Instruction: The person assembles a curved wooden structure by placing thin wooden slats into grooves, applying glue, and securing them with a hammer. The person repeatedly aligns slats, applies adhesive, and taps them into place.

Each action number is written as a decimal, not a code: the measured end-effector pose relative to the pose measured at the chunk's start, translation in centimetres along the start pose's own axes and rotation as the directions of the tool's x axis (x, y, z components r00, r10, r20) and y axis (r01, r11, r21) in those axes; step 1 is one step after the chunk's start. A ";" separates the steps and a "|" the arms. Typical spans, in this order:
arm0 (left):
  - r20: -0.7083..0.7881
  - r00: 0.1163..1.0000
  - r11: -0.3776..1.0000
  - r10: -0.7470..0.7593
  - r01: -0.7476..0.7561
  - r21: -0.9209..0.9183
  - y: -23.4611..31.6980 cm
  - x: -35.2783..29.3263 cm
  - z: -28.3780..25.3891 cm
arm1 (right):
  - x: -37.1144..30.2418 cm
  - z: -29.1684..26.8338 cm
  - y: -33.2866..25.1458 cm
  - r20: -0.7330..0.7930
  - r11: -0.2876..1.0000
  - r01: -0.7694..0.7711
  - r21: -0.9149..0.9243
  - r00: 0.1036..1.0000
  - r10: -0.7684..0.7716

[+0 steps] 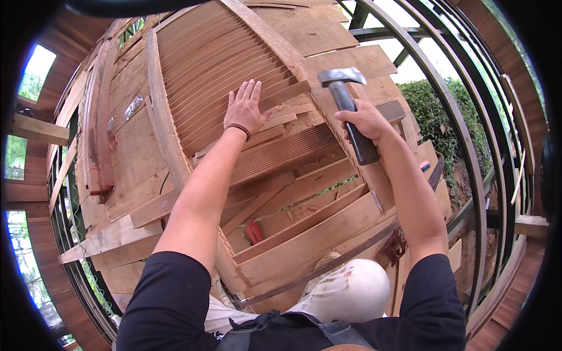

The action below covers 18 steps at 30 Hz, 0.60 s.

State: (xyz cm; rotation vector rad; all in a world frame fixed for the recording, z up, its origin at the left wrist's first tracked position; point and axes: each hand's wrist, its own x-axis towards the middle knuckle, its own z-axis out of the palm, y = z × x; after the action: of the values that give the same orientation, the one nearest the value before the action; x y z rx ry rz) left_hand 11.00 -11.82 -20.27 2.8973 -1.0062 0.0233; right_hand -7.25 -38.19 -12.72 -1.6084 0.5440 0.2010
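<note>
My left hand [248,111] lies with its fingers stretched out on the lowest slats of a louvred wooden panel [213,64]. My right hand [364,123] is wrapped round the dark handle of a hammer [363,149]. Its metal head is raised above the panel's right side rail [287,55]. A loose-looking slat end [300,86] sticks out over that rail, below and left of the hammer head. Whether the slat touches the rail cannot be told. The panel's left rail [157,88] runs along the slats' other ends.
A grooved plank [263,159] crosses the frame nearer me. Beyond my knees a wooden crosspiece [310,237] closes its near end, with a red object [253,232] inside. Dark metal railings [448,96] stand at the right. Reddish boards [104,128] lie at the left.
</note>
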 end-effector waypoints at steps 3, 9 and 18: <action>0.001 1.000 1.000 -0.004 0.004 -0.020 -0.3 -0.2 0.0 | 0.7 0.0 -1.0 0.139 0.993 -0.001 -0.116 0.990 0.017; -0.012 1.000 1.000 -0.007 0.007 -0.005 -0.7 -0.2 0.5 | 1.0 1.5 -1.6 -0.085 0.986 0.051 -0.157 0.994 -0.065; 0.000 1.000 0.999 -0.019 0.019 0.027 -0.1 -0.4 0.2 | 2.2 0.1 -0.2 -0.151 0.988 0.047 -0.144 0.986 -0.069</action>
State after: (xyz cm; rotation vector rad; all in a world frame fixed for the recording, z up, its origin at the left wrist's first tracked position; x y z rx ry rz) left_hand 10.77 -11.49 -20.47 2.9310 -0.9855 0.0358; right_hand -5.18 -38.57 -13.51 -1.7845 0.6123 0.0712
